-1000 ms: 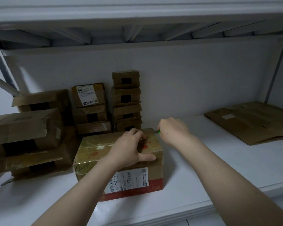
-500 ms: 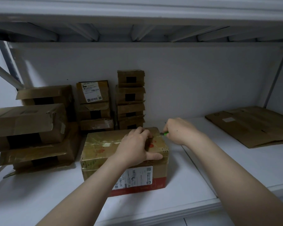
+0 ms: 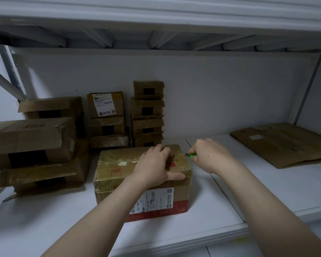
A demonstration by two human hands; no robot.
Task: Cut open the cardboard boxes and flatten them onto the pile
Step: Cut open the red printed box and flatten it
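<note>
Rightward by a little, the right hand has drawn the green cutter since half a second ago. Its tip now sits at the right top edge of the taped box, and the fingers are curled round the cutter. The left hand holds the box top, fingers bent near the far edge and thumb stretched along the near edge.

This one box stands on the shelf, near its front lip. Behind it are three stacks:
- a tall stack of four small boxes
- a middle stack of three
- a left stack of three larger ones

One flattened pile lies far right, well apart, with white shelf surface showing between it and the box. An upper shelf hangs overhead.
</note>
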